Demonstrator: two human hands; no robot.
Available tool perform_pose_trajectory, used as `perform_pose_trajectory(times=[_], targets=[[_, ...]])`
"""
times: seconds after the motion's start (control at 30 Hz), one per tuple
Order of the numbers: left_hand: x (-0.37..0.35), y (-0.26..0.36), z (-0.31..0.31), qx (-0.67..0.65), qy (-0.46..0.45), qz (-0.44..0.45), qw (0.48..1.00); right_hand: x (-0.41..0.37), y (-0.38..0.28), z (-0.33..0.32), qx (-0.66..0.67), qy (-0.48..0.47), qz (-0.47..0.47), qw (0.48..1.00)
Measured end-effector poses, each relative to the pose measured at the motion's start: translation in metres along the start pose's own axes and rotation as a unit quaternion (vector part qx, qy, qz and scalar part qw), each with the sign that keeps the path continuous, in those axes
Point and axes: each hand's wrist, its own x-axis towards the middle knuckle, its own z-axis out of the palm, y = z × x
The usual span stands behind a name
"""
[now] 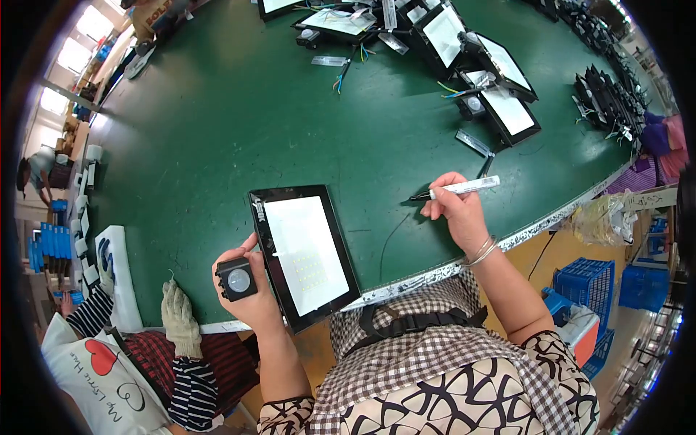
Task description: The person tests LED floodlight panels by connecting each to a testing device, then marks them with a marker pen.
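A black-framed LED floodlight [308, 250] with a white panel is tilted at the table's near edge. On its left side, my left hand [250, 293] is closed around the floodlight's edge, with the black motion sensor [238, 280] and its round lens showing over the palm. My right hand [458, 210] pinches a white marker pen [467, 186] above the table. The pen's black tip points left toward the floodlight, apart from it.
More floodlights [442, 40] with loose wires and metal brackets lie at the back of the green table [217, 123]. Black parts [609, 101] are heaped at right. Beside me on the left is a person's gloved hand [180, 319]. Blue crates [587, 283] stand below, right.
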Motion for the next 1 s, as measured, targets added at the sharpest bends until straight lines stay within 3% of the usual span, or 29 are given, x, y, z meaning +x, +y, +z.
perform_pose_trajectory(times=[0.2, 0.33, 0.37, 0.47, 0.5, 0.63, 0.93, 1.0], targets=[[-0.005, -0.002, 0.001, 0.013, 0.019, -0.013, 1.000, -0.010, -0.009, -0.012, -0.007, 0.024, 0.025, 0.999], [-0.003, -0.002, 0.003, 0.025, 0.010, 0.004, 1.000, -0.021, -0.039, -0.003, -0.028, 0.017, -0.064, 0.997], [-0.002, -0.001, 0.003, 0.029, 0.007, 0.006, 1.000, -0.027, -0.055, 0.005, -0.038, 0.011, -0.134, 0.990], [-0.004, -0.001, 0.004, 0.026, 0.005, -0.005, 1.000, -0.029, -0.063, 0.006, -0.211, 0.059, -0.213, 0.952], [-0.004, 0.000, 0.003, 0.028, 0.005, -0.006, 1.000, -0.012, -0.041, -0.009, -0.216, 0.042, -0.129, 0.967], [-0.005, -0.002, 0.006, -0.011, 0.011, -0.016, 1.000, -0.024, -0.050, -0.004, -0.092, 0.049, -0.220, 0.970], [-0.013, -0.002, 0.010, -0.001, 0.025, -0.013, 1.000, -0.005, -0.024, 0.006, -0.030, -0.028, -0.045, 0.998], [-0.014, -0.002, 0.009, -0.022, 0.026, -0.035, 0.999, -0.003, -0.016, 0.018, -0.066, -0.064, -0.022, 0.996]])
